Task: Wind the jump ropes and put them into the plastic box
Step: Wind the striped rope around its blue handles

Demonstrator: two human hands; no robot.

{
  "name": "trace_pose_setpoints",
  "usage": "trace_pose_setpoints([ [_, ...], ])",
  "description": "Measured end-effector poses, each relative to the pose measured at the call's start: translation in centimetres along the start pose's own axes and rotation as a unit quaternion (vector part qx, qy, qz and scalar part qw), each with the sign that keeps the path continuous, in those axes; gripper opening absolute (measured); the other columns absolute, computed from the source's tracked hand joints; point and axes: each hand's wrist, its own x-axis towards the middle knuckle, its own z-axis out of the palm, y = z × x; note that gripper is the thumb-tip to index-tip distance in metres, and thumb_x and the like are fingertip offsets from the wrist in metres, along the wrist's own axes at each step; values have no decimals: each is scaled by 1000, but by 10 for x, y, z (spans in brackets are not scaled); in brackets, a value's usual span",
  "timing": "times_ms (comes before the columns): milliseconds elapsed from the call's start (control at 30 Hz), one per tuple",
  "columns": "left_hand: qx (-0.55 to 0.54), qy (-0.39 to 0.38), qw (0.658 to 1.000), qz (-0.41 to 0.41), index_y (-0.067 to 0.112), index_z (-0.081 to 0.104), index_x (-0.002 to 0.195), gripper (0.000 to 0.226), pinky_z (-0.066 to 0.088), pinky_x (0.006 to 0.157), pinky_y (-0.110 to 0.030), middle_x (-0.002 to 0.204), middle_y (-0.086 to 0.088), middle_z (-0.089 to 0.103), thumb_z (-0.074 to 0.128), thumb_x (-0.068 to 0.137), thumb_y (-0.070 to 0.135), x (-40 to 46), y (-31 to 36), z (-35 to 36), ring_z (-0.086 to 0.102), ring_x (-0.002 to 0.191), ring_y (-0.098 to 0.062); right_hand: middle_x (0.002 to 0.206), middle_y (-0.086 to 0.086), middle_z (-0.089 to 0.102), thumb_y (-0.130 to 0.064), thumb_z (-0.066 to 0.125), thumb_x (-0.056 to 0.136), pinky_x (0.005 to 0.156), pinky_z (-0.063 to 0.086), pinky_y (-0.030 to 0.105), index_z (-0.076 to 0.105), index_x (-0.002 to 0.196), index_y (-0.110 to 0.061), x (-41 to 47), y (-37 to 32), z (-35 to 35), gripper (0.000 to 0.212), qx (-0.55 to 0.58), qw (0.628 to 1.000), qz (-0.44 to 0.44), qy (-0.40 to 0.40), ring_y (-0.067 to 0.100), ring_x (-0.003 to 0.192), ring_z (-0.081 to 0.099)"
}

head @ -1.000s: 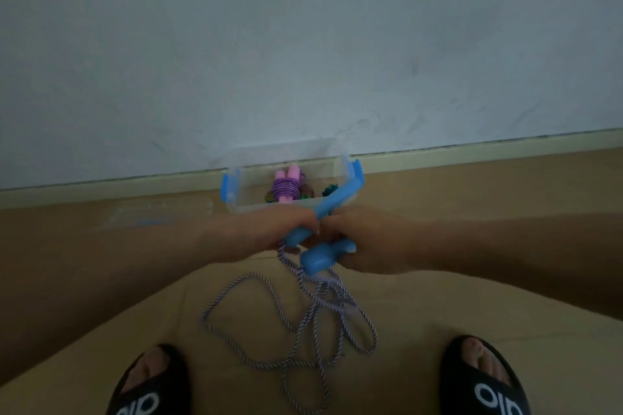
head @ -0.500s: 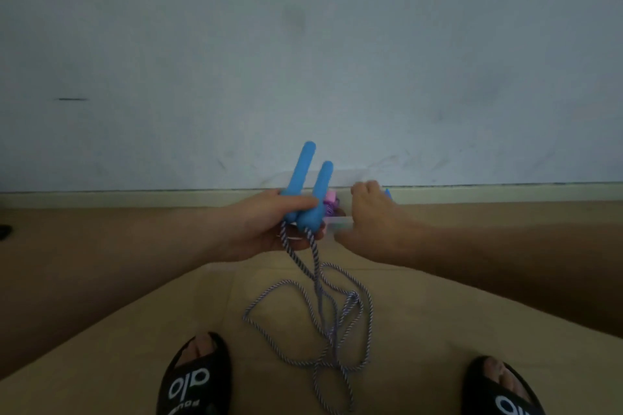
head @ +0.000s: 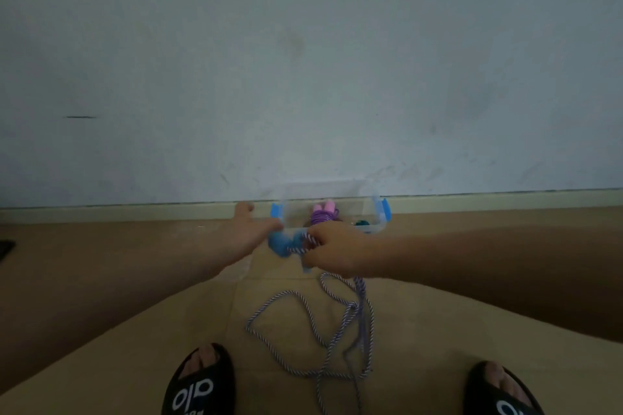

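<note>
Box (head: 379, 217) sat at the wall foot, a wound pink rope (head: 322, 215) already inside; cord (head: 323, 323) mostly lay loose on the floor between the sandals (head: 199, 384). Half a second before, the left hand (head: 244, 236) gripped both blue handles (head: 281, 243) upright and the right hand (head: 332, 248) was off them. Now the handles lay low against the left palm, grip unclear, while the right hand pinched cord at them: winding likely just begun

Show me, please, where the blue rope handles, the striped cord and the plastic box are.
blue handles (head: 280, 243): head view, rounded handle end.
striped cord (head: 305, 305): head view, loop on floor.
plastic box (head: 380, 212): head view, right wall.
</note>
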Motion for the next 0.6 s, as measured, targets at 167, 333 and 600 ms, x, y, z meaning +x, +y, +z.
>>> trace_pose_setpoints([
  [167,216,-170,918,286,45,26,141,86,45,85,-18,133,21,38,73,76,13,-24,-7,1,45,112,-1,66,3,47,-11,60,85,43,39,21,63,92,-7,-1,-3,-9,8,78,993,-6,-92,15,50,44],
  [333,203,-157,904,342,34,49,102,26,55,76,-37,93,13,62,69,87,29,-15,-13,13,63,84,-7,58,5,51,-3,58,79,46,39,23,65,85,-1,3,1,-5,10,198,975,-11,-103,14,52,45],
  [600,473,-97,826,290,24,52,86,19,38,60,-23,78,5,55,40,100,28,0,-21,-6,47,63,-6,58,-3,50,-38,56,91,43,36,21,64,72,-16,9,20,-21,30,42,998,-32,-37,12,48,41],
])
